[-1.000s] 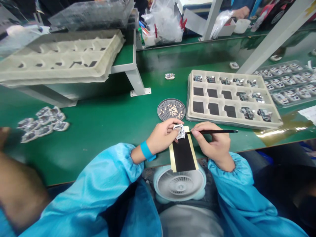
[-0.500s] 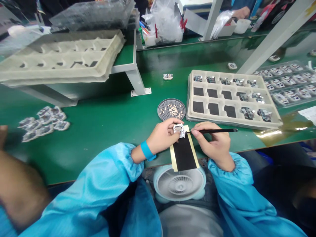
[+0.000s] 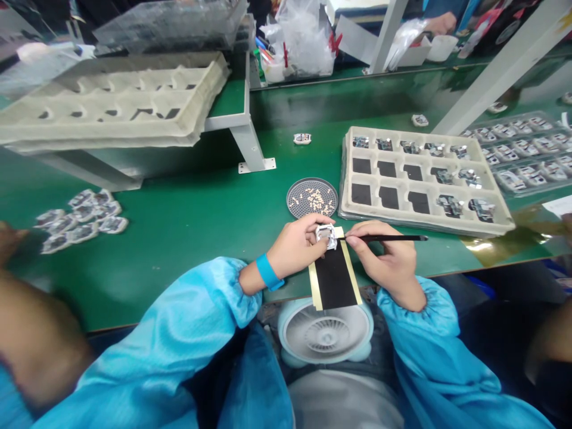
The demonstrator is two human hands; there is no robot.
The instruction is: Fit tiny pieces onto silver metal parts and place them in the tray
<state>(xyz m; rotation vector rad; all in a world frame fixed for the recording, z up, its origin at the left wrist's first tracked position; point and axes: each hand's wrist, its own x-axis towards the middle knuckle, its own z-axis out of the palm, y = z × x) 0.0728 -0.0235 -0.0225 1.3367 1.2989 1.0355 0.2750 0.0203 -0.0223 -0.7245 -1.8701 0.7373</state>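
A: What did each hand grip?
B: The left hand (image 3: 295,245) pinched a small part (image 3: 326,236) over the strip's (image 3: 335,275) far end. The right hand (image 3: 388,257) pinched a black tool (image 3: 388,238).
A: Any change from 0.5 s before?
B: Hardly; both grips stayed put.
A: How did the tool lie?
B: Level, long axis left-right, tip at the part, tail toward the tray (image 3: 429,221). The dish (image 3: 311,198) sat just beyond.

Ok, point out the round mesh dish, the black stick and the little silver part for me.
Mesh dish (image 3: 311,198): head view, on its perforated middle.
Black stick (image 3: 393,238): head view, mid-shaft, right of the fingers.
Silver part (image 3: 326,236): head view, on its top face.
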